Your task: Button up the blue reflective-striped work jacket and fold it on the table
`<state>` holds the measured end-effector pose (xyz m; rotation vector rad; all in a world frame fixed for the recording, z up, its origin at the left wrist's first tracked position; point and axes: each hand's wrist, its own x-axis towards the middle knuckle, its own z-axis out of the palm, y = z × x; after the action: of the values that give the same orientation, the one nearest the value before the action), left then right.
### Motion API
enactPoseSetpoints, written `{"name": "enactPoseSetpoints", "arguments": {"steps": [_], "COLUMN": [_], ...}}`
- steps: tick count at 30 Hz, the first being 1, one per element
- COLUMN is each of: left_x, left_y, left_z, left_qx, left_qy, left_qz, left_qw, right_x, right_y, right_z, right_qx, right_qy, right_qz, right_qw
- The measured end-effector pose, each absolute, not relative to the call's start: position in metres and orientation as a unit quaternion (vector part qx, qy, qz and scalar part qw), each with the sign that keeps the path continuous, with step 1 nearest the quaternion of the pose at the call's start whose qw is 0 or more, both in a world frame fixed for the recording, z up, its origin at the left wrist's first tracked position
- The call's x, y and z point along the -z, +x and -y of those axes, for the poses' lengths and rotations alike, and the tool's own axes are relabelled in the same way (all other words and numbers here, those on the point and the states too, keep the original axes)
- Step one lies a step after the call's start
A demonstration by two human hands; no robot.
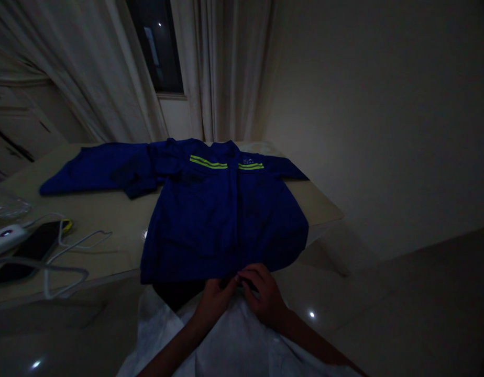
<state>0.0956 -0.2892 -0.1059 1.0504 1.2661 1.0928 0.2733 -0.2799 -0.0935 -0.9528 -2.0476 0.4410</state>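
Observation:
A blue work jacket (202, 214) with yellow-green stripes across the chest lies front side up, its lower edge hanging over the near side of the table. At the middle of that hem, my left hand (216, 303) pinches the blue cloth with thumb and fingers. My right hand (263, 293) meets it there, fingers bent and closed at the same spot on the hem. The fingertips nearly touch, and what exactly lies between them is dark. One jacket sleeve (291, 168) stretches out to the right.
More folded blue cloth (88, 170) lies at the table's left. A dark phone (33, 248), a white device (8, 238), white cables (75, 243) and clear plastic (8, 204) occupy the left of the table (112, 225). Curtains (226, 68) and a wall stand behind.

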Motion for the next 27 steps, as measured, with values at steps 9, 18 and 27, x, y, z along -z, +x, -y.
{"name": "enactPoseSetpoints", "arguments": {"steps": [9, 18, 27], "left_x": [0.1041, 0.1062, 0.1106], "left_y": [0.0952, 0.0926, 0.0935], "left_z": [0.2916, 0.2938, 0.2936], "left_qx": [-0.468, -0.45, -0.454], "left_qy": [0.438, 0.479, 0.484], "left_qz": [-0.554, -0.566, -0.553], "left_qw": [0.531, 0.497, 0.504], "right_x": [0.0946, 0.0971, 0.0958], "right_y": [0.2727, 0.2739, 0.274], "right_z": [0.281, 0.2813, 0.28], "right_qx": [-0.172, -0.165, -0.172], "right_qy": [-0.376, -0.379, -0.38], "right_qz": [0.814, 0.814, 0.813], "right_qw": [0.408, 0.408, 0.405]}}
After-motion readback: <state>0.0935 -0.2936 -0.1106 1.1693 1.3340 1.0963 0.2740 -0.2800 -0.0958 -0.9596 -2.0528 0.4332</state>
